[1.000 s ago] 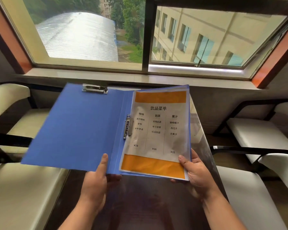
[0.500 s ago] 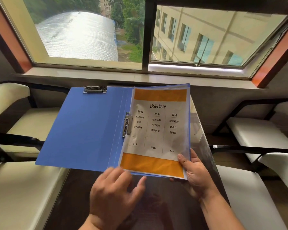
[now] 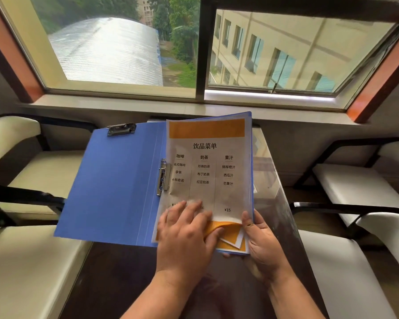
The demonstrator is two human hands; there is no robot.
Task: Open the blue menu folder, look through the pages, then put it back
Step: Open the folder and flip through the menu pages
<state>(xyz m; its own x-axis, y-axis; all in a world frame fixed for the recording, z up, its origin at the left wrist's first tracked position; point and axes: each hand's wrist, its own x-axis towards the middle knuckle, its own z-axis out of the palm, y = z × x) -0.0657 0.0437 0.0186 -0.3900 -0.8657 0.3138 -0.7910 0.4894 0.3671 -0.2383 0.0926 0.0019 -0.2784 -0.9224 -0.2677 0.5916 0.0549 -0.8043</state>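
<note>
Left fingers (image 3: pixel 184 209): laid flat on the menu page (image 3: pixel 207 171), its orange lower corner pinched and curled up; half a second ago they were below the folder's edge.
Right hand (image 3: pixel 262 240): closed on the lower corner at 5 o'clock, thumb on top.
Blue menu folder (image 3: pixel 115 185): held open above the glossy dark counter (image 3: pixel 115 277), its smooth cover spread toward 9 o'clock.
Clips (image 3: pixel 163 177): metal, on spine and top edge.

Daylight pours in from the window (image 3: pixel 194 49) at 12 o'clock, pretty bright overall. Glare streaks the glossy table (image 3: pixel 272 203) around 3 o'clock. Wide-angle lens bends the edges noticeably, and the left hand (image 3: pixel 184 236) looks slightly motion-blurred.
</note>
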